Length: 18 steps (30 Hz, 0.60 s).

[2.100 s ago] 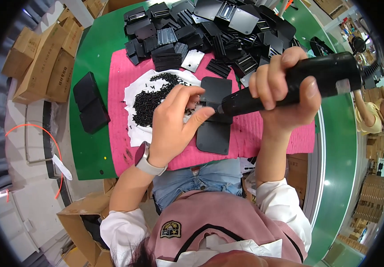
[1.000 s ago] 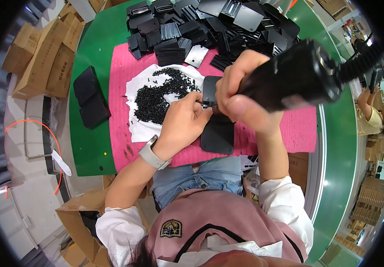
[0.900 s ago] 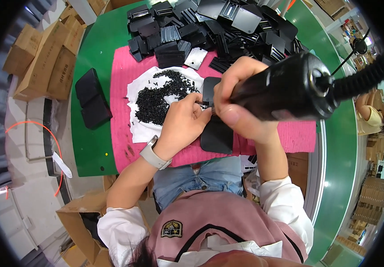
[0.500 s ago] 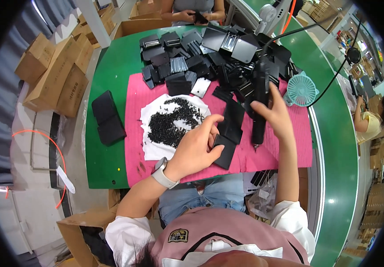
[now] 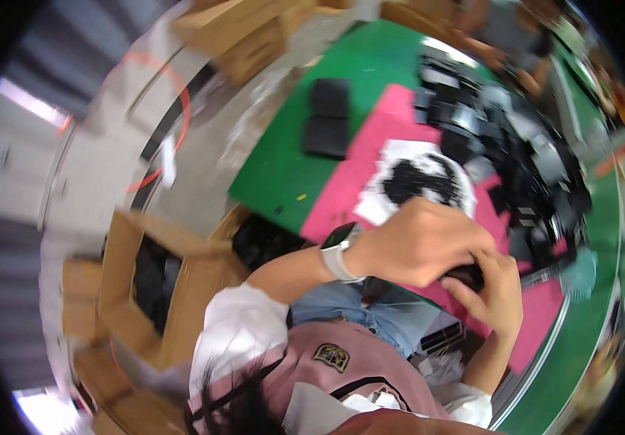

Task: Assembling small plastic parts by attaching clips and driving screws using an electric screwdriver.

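My left hand (image 5: 425, 243), with a watch on its wrist, is closed, its fingers curled down at a black plastic piece (image 5: 465, 276). From the right, my right hand (image 5: 497, 293) closes its thumb and fingers on the same piece. The hands meet over the pink mat (image 5: 327, 210), and they hide much of the piece. Just beyond my left hand lies a white cloth (image 5: 372, 206) with a heap of tiny black screw-like pieces (image 5: 407, 181). Motion blurs the picture, and I cannot make out the electric screwdriver.
Many black plastic parts (image 5: 465, 119) are piled on the mat's far side. Two joined black plates (image 5: 327, 119) lie on the green table (image 5: 272, 174). A teal fan (image 5: 579, 275) stands at the right. An opened carton (image 5: 189, 290) sits at the lower left. Another person (image 5: 505, 43) sits across the table.
The whole view has swung, shifting the table to the right. My right hand has let go of the electric screwdriver and joined my left hand at the black piece.
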Each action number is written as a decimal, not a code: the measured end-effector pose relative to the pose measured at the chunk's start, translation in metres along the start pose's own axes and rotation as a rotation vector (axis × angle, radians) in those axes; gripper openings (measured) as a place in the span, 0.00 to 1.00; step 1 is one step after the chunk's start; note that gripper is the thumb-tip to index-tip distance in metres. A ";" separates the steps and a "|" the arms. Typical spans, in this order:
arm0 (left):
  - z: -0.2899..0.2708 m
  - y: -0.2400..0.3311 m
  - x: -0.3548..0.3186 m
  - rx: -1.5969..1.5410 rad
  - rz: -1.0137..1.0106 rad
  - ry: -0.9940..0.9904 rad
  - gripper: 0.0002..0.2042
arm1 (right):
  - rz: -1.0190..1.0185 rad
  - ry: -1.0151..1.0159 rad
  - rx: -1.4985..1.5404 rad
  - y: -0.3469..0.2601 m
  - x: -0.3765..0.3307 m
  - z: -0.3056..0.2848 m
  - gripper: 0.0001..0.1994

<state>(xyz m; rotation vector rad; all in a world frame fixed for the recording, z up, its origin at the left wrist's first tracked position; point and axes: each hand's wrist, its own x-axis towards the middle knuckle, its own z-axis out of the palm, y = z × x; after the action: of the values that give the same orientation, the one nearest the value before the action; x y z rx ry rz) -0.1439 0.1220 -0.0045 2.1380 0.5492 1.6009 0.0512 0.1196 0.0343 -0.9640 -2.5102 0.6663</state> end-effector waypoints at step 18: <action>-0.045 0.051 -0.082 -0.273 -0.640 0.256 0.24 | -0.206 0.161 0.702 -0.019 -0.004 0.035 0.28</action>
<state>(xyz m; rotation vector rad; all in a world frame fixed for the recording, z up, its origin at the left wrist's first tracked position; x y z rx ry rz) -0.2055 0.0395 -0.0307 1.3706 0.9220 1.4682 0.0272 0.0941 0.0158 -0.4693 -1.9581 1.2238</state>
